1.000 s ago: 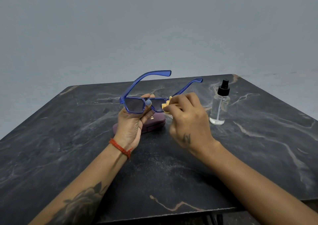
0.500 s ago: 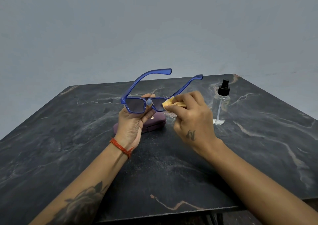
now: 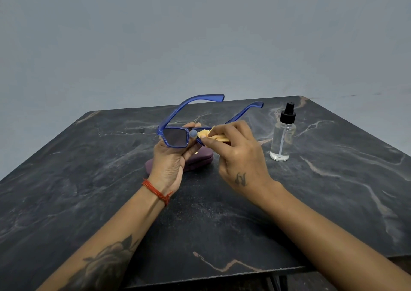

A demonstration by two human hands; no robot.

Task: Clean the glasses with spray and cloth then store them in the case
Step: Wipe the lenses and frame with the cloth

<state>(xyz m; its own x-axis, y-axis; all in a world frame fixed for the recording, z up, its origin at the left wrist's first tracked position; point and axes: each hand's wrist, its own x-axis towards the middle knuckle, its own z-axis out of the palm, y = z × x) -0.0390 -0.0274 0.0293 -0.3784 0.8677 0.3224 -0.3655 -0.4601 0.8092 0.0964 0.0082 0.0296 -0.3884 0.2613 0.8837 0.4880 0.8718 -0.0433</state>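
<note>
Blue glasses (image 3: 175,136) held between both hands, yellow cloth (image 3: 208,134) against one lens.

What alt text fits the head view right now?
The left hand holds blue glasses up by the bridge while the right hand presses a yellow cloth to one lens. A closed case lies behind the hands and a spray bottle stands to the right on the dark table.

one pair of blue glasses (image 3: 175,136), one yellow cloth (image 3: 205,133) touching it, one purple case (image 3: 200,158) just below the glasses, one clear spray bottle (image 3: 282,138) to their right, one dark marble table (image 3: 89,179), and two hands: left hand (image 3: 170,164), right hand (image 3: 235,155).
</note>
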